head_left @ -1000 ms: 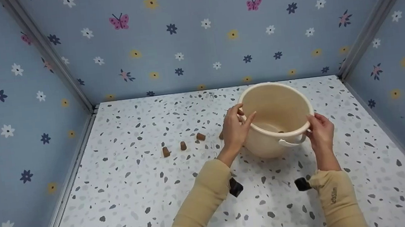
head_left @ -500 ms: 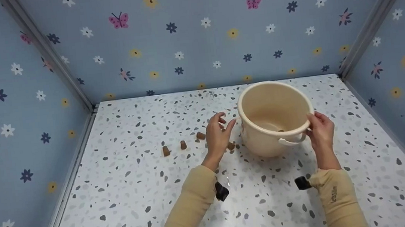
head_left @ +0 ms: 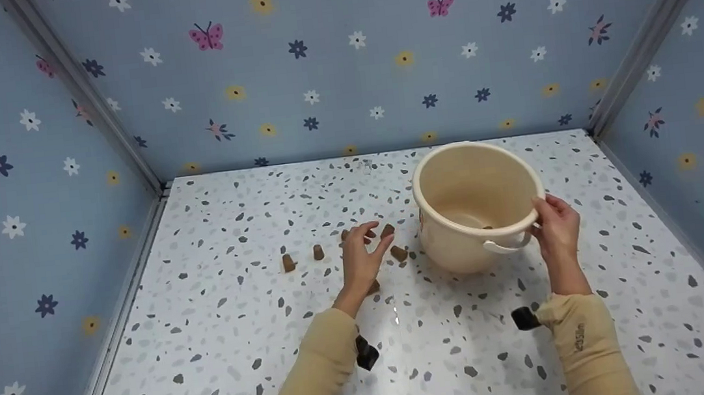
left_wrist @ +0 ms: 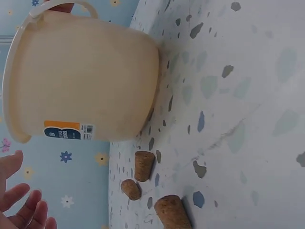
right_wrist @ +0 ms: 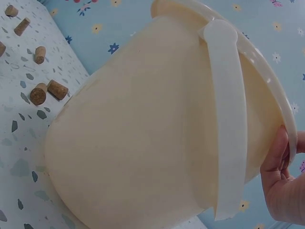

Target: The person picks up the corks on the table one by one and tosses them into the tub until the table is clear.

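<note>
A cream plastic bucket (head_left: 462, 248) with a pale handle (head_left: 506, 246) stands on the speckled table, mouth up. My right hand (head_left: 559, 228) grips its rim at the right side, seen also in the right wrist view. Left of the bucket, my left hand (head_left: 363, 258) hovers over several brown corks, fingers loosely bent and holding nothing. One cork (head_left: 399, 253) lies between that hand and the bucket; another cork (head_left: 372, 287) is partly hidden behind the wrist. In the left wrist view, a cork (left_wrist: 172, 212) lies nearest the camera. Inside the bucket, a small dark spot shows just above the near rim.
Two more corks, a tilted-looking one (head_left: 288, 263) and a smaller one (head_left: 318, 252), are on the table (head_left: 223, 342) farther left. Flower-patterned blue walls (head_left: 336, 42) enclose the back and both sides.
My left hand has let go of the bucket's left rim and moved left and toward me, over the corks. My right hand keeps its hold on the rim.
</note>
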The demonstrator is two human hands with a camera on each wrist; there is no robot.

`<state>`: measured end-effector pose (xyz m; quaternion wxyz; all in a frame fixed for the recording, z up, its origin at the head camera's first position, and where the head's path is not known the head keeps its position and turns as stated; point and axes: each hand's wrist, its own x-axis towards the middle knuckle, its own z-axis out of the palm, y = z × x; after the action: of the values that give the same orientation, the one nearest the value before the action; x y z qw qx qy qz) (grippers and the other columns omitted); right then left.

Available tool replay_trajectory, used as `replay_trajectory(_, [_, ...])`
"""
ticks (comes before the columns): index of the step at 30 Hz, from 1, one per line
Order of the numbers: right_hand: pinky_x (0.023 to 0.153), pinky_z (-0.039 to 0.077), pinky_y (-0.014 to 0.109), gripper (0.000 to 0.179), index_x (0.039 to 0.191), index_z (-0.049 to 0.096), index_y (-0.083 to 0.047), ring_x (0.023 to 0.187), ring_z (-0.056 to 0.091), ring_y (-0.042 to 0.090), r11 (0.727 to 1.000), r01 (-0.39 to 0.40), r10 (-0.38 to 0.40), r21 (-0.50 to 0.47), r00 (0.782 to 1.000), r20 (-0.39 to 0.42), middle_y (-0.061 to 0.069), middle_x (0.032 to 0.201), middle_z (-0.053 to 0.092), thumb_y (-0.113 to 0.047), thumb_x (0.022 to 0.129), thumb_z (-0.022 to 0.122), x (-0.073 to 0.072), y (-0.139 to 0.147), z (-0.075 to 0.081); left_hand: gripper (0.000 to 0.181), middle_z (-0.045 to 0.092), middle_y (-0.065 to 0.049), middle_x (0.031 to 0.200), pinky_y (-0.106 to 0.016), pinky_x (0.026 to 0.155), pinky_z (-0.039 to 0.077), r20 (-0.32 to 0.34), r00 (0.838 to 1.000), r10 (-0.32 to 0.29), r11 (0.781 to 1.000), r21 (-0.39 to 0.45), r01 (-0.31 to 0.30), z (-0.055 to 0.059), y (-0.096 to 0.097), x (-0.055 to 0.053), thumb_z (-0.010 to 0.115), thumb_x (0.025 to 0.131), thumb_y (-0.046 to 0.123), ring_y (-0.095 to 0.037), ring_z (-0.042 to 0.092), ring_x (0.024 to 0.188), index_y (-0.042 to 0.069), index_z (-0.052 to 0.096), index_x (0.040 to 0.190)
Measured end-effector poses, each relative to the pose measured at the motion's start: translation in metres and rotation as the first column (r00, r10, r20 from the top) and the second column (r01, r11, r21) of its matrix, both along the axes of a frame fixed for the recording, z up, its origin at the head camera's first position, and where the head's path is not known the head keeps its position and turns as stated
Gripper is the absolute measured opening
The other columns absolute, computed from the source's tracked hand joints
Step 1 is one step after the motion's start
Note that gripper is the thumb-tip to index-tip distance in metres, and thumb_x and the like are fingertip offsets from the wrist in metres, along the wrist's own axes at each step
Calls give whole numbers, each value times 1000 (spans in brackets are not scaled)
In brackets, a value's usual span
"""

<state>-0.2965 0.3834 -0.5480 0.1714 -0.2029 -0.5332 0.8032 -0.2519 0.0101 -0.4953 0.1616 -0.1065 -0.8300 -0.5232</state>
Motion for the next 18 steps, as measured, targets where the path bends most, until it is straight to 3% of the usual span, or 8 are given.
replay_trajectory(2, [57,51,34,45,115,55,-7,81,62,21,1000,-3,3,15,1000,-18,9,100,61,-22,75,71,-3,3,-6,32,55,-16,89,-39,74,42,6,1000,-9,1000,11,9,-5,-4,2,68,79,19,-30,52,81,-1,59,103])
replay_trajectory(4, [60,51,34,50,115,56,-7,85,61,22,999,16,-15,31,999,-32,11,104,60,-26,72,74,-14,13,-24,32,55,-15,90,-41,75,42,21,1000,-14,1000,21,14,-10,-8,4,68,79,19,-31,52,83,-2,59,101])
replay_trajectory(8, [55,50,28,40,110,54,-3,79,61,20,999,52,-52,16,999,1,12,98,59,-19,77,70,20,-30,35,30,54,-16,90,-44,76,42,63,998,-17,999,32,15,-19,-14,9,68,78,18,-33,52,84,-3,59,98])
replay_trajectory(9, [52,49,26,35,107,55,-3,74,61,18,999,33,-34,-36,999,-27,10,93,59,-18,78,69,25,-35,43,30,54,-17,90,-44,76,42,69,997,-16,999,32,14,-22,-15,10,69,78,18,-33,52,84,-3,59,98])
replay_trajectory(11, [50,47,23,28,105,54,-2,69,59,15,998,41,-40,-45,999,6,8,87,59,-12,81,64,52,-64,87,30,54,-18,89,-44,75,42,71,997,-17,999,31,15,-27,-18,13,69,77,17,-33,52,83,-3,59,97])
replay_trajectory(15, [49,47,22,26,104,54,-2,66,59,14,997,35,-35,-62,999,0,7,84,59,-10,81,63,54,-66,92,31,54,-19,89,-44,75,41,83,996,-19,1000,26,17,-36,-21,17,70,76,15,-32,51,82,-4,59,98])
replay_trajectory(16, [50,47,23,28,106,51,0,67,59,14,998,56,-54,-28,997,47,8,85,58,-8,82,62,63,-76,108,32,54,-19,90,-44,75,41,90,996,-19,999,29,16,-38,-22,19,70,76,14,-32,51,83,-5,59,98])
replay_trajectory(18, [49,47,22,28,108,49,1,63,59,12,998,51,-49,-43,997,56,8,85,58,-6,83,60,66,-79,113,32,54,-19,91,-43,76,41,113,993,-15,1000,24,12,-43,-24,21,71,75,14,-31,51,83,-5,58,98])
